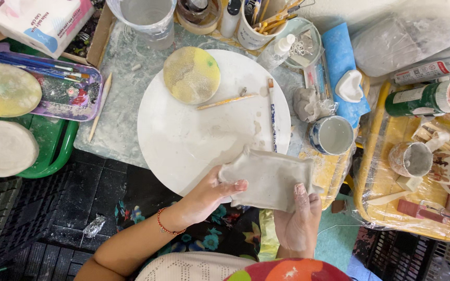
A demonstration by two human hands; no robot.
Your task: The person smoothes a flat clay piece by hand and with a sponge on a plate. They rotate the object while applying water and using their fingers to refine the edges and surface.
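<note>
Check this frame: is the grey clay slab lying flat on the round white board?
No: both the left hand and right hand hold the clay slab up at the edge of the round white board.

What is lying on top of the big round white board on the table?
On the round white board lie a yellow speckled sponge disc, a wooden stick tool and a thin patterned tool. The grey clay slab, held by both hands, hides its near edge.

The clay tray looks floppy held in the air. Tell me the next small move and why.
Probably lower the grey clay tray onto the round white board just beyond it. Both the left hand and the right hand grip it off the board, by its near edge and corner, so its thin raised walls are unsupported and could sag.
</note>
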